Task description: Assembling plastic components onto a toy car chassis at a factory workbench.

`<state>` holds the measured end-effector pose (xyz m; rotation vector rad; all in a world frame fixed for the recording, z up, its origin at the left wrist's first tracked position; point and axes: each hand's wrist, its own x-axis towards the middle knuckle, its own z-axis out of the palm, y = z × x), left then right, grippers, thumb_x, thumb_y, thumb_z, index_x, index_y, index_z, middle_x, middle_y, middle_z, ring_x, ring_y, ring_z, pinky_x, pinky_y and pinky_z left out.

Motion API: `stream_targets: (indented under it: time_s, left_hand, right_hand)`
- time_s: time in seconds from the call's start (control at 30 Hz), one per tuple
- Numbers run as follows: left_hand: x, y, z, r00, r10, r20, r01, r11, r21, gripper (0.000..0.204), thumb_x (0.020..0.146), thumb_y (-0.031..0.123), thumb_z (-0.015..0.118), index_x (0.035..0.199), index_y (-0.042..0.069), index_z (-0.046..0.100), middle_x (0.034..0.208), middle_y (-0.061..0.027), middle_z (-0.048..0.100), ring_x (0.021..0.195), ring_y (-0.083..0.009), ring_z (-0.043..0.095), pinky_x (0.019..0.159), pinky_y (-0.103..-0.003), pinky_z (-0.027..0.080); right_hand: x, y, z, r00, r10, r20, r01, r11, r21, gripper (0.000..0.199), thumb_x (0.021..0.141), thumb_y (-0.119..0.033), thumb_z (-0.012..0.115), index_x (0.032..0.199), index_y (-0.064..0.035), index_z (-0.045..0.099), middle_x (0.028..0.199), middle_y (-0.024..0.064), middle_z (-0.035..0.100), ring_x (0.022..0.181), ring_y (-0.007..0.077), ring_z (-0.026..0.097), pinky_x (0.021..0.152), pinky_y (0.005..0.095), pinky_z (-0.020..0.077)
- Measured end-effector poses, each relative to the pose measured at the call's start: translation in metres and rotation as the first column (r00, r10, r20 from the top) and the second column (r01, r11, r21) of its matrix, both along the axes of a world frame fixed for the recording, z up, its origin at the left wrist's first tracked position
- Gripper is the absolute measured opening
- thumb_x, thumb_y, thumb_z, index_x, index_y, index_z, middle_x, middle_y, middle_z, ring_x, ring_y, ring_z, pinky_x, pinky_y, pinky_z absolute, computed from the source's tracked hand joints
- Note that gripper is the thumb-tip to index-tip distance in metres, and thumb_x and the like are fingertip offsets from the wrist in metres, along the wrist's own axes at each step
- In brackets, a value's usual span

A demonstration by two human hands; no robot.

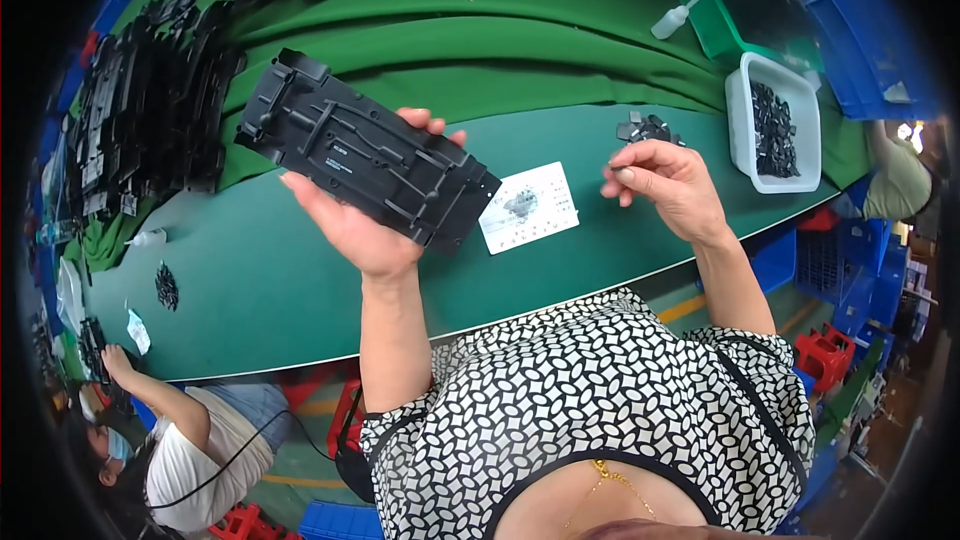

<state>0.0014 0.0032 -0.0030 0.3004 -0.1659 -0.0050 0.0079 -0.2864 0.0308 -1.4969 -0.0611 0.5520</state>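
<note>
A long black moulded plastic part (355,150), shaped like a toy car's underbody, lies tilted across my left hand (372,230). The thumb presses one long edge and the fingertips curl over the other. To the right, my right hand (668,185) hovers above the table with its thumb and fingertips pinched together; what they hold, if anything, is too small to make out. Just beyond that hand rests a small pile of black plastic pieces (650,130). Between my hands a white card (530,208) with a small grey heap on it lies on the green tabletop (270,290).
Stacks of similar black parts (150,100) fill the left side on green cloth (520,40). A white tub (742,130) of small black pieces stands at the right, near a squeeze bottle (672,22). A co-worker (205,450) sits at the lower left.
</note>
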Motion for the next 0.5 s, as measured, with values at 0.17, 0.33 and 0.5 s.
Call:
stream_targets:
  time_s: [0.17,0.33,0.5]
  left_hand:
    - [0.0,0.005,0.001,0.995,-0.043,-0.089,0.038,0.998,-0.055,0.084,0.087,0.072,0.012,0.129,0.006,0.044,0.114,-0.0203,0.055,0.101,-0.0345,0.055,0.096,-0.061,0.039]
    - [0.003,0.007,-0.008,0.972,-0.065,-0.224,0.034,0.989,-0.141,0.076,0.09,0.068,0.012,0.131,0.011,0.043,0.114,-0.0207,0.056,0.1,-0.0357,0.056,0.095,-0.062,0.038]
    - [0.001,0.008,-0.006,0.984,-0.028,-0.178,0.009,0.994,-0.109,0.077,0.09,0.068,0.016,0.133,0.01,0.042,0.117,-0.0211,0.055,0.103,-0.0359,0.055,0.096,-0.062,0.037]
  right_hand:
    - [0.001,0.018,0.003,0.997,0.035,-0.07,-0.037,0.999,-0.026,0.018,0.09,-0.003,0.056,0.106,0.0052,0.059,0.091,0.0121,0.065,0.078,0.0164,0.065,0.063,0.0231,0.0512]
    - [0.002,0.039,0.008,0.992,0.125,-0.025,-0.124,0.991,0.049,0.032,0.091,-0.002,0.054,0.121,0.0061,0.052,0.09,0.0123,0.065,0.078,0.0165,0.065,0.064,0.0239,0.0524]
    - [0.006,0.047,0.014,0.966,0.056,-0.251,-0.033,0.995,0.095,0.023,0.089,-0.003,0.059,0.108,0.0074,0.054,0.089,0.0159,0.066,0.079,0.02,0.068,0.068,0.027,0.0558]
